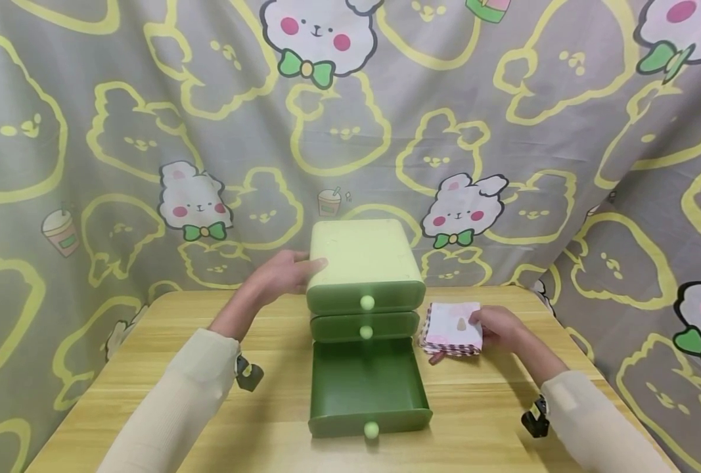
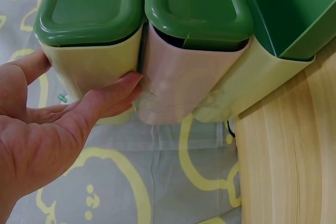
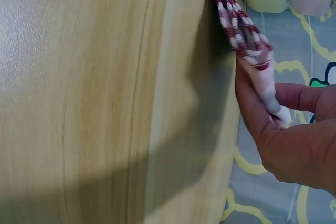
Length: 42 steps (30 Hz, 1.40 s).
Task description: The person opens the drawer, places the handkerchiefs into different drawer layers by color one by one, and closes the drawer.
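A small three-tier drawer cabinet with a pale yellow top and green fronts stands on the table. Its bottom drawer is pulled out, and nothing lies inside. My left hand rests against the upper left side of the cabinet, fingers fairly straight along the wall of the top tier. To the right of the cabinet, my right hand pinches the edge of a folded cloth between thumb and fingers. White with a pink print above, the cloth shows dark red checked layers along its edge.
Both upper drawers, the top one and the middle one, are pushed in. The wooden table extends to either side. Behind it hangs a grey curtain with yellow cartoon outlines.
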### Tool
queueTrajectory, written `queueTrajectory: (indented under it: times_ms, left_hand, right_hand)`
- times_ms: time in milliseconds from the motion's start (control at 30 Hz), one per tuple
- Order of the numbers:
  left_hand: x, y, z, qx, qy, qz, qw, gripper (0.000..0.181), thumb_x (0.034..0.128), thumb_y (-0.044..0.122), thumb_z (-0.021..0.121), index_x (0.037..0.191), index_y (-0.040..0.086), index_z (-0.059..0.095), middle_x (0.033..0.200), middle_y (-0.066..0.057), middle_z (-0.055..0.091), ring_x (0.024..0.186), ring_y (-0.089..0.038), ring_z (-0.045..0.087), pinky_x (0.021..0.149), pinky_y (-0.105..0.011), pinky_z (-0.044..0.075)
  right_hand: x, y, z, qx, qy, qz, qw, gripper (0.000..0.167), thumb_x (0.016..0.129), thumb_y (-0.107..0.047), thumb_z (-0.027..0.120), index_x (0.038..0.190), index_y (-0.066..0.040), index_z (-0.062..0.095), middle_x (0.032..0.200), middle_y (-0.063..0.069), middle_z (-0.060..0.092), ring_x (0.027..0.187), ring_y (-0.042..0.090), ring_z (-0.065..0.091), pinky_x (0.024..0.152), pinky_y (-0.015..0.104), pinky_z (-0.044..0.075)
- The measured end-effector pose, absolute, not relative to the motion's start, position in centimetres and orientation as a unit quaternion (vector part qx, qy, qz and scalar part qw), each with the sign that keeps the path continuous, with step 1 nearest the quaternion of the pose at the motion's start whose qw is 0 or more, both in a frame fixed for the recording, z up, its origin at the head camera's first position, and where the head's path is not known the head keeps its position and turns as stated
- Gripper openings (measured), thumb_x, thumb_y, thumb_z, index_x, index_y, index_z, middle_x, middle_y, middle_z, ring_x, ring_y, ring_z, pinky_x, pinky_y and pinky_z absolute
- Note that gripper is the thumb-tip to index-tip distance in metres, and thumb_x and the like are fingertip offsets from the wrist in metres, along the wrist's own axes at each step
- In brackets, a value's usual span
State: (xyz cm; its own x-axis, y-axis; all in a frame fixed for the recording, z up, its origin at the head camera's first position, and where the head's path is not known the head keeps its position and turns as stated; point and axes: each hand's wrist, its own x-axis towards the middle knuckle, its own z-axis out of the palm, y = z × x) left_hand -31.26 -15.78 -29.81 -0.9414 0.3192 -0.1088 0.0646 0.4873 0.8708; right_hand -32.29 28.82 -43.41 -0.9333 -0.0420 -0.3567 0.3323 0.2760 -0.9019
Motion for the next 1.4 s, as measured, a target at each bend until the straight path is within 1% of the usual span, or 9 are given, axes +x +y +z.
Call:
queueTrajectory:
  times_ms: [67, 133, 333, 633, 700, 867, 1067, 1267, 1400]
  left_hand:
    - [-31.3, -15.8, -29.9, 0.112, 0.852, 0.494, 0.129, 0.063, 0.1015, 0.047, 0.058, 0.148, 0.005, 0.05, 0.137, -0.017, 0.064, 0.124, -0.032, 0.063, 0.108, -0.046, 0.052]
    - [-31.3, -15.8, -29.9, 0.113, 0.852, 0.494, 0.13, 0.063, 0.1016, 0.047, 0.058, 0.148, 0.005, 0.049, 0.137, -0.017, 0.064, 0.124, -0.032, 0.063, 0.108, -0.046, 0.052]
    - [-31.3, -15.8, -29.9, 0.112, 0.852, 0.493, 0.133, 0.065, 0.1015, 0.048, 0.057, 0.15, 0.005, 0.047, 0.139, -0.017, 0.062, 0.125, -0.033, 0.063, 0.108, -0.047, 0.052]
    - [-31.2, -15.9, -29.7, 0.114, 0.855, 0.489, 0.131, 0.065, 0.1009, 0.049, 0.058, 0.149, 0.006, 0.049, 0.14, -0.017, 0.061, 0.125, -0.033, 0.063, 0.107, -0.047, 0.053]
    - [-31.3, -15.8, -29.6, 0.115, 0.854, 0.49, 0.131, 0.065, 0.1011, 0.049, 0.058, 0.149, 0.006, 0.049, 0.14, -0.017, 0.062, 0.125, -0.033, 0.063, 0.107, -0.047, 0.053]
    - [-31.3, -15.8, -29.6, 0.116, 0.856, 0.487, 0.13, 0.064, 0.1014, 0.048, 0.058, 0.149, 0.006, 0.049, 0.139, -0.017, 0.062, 0.125, -0.033, 0.063, 0.107, -0.046, 0.053]
    - [-31.3, -15.8, -29.7, 0.119, 0.856, 0.486, 0.131, 0.064, 0.1015, 0.048, 0.058, 0.149, 0.007, 0.049, 0.139, -0.017, 0.062, 0.126, -0.032, 0.062, 0.107, -0.046, 0.053]
    - [-31.2, -15.8, -29.7, 0.116, 0.856, 0.487, 0.132, 0.063, 0.1016, 0.047, 0.058, 0.148, 0.006, 0.05, 0.14, -0.016, 0.062, 0.126, -0.033, 0.062, 0.108, -0.047, 0.052]
    - [-31.3, -15.8, -29.8, 0.115, 0.855, 0.488, 0.13, 0.064, 0.1016, 0.047, 0.058, 0.149, 0.005, 0.049, 0.14, -0.017, 0.062, 0.126, -0.033, 0.062, 0.107, -0.046, 0.052]
  right_hand:
    - [-32.1, 28.9, -43.1, 0.078, 0.779, -0.603, 0.155, 0.029, 0.092, -0.003, 0.054, 0.116, 0.012, 0.052, 0.093, 0.007, 0.062, 0.077, 0.014, 0.065, 0.07, 0.028, 0.063]
    - [-31.9, 28.8, -42.6, 0.067, 0.773, -0.611, 0.154, 0.03, 0.093, -0.003, 0.054, 0.118, 0.012, 0.052, 0.096, 0.008, 0.06, 0.078, 0.015, 0.066, 0.07, 0.028, 0.063]
    - [-31.4, 28.6, -40.9, 0.047, 0.767, -0.62, 0.158, 0.029, 0.094, -0.005, 0.055, 0.119, 0.01, 0.054, 0.091, 0.003, 0.062, 0.076, 0.012, 0.067, 0.068, 0.025, 0.062]
    - [-30.1, 27.5, -37.7, -0.01, 0.773, -0.611, 0.172, 0.032, 0.096, -0.007, 0.053, 0.122, 0.012, 0.053, 0.091, 0.003, 0.067, 0.079, 0.015, 0.071, 0.072, 0.031, 0.064]
    - [-29.7, 27.3, -37.1, -0.018, 0.777, -0.604, 0.175, 0.029, 0.096, -0.007, 0.053, 0.12, 0.01, 0.054, 0.091, 0.003, 0.067, 0.08, 0.015, 0.07, 0.072, 0.031, 0.064]
    - [-28.7, 26.6, -35.6, -0.039, 0.791, -0.581, 0.189, 0.014, 0.095, -0.007, 0.055, 0.103, 0.003, 0.059, 0.088, 0.004, 0.065, 0.075, 0.015, 0.068, 0.066, 0.03, 0.062]
    - [-27.2, 25.4, -34.3, -0.07, 0.799, -0.563, 0.2, 0.017, 0.092, -0.006, 0.056, 0.102, 0.005, 0.064, 0.083, 0.005, 0.067, 0.069, 0.013, 0.068, 0.062, 0.028, 0.061]
    - [-26.2, 24.2, -33.8, -0.091, 0.801, -0.551, 0.217, 0.01, 0.089, -0.006, 0.056, 0.092, 0.0, 0.064, 0.075, 0.0, 0.064, 0.063, 0.008, 0.062, 0.055, 0.021, 0.054]
    - [-25.7, 23.2, -33.7, -0.109, 0.798, -0.547, 0.225, 0.011, 0.089, -0.006, 0.056, 0.092, 0.001, 0.064, 0.073, -0.001, 0.064, 0.061, 0.007, 0.061, 0.054, 0.02, 0.053]
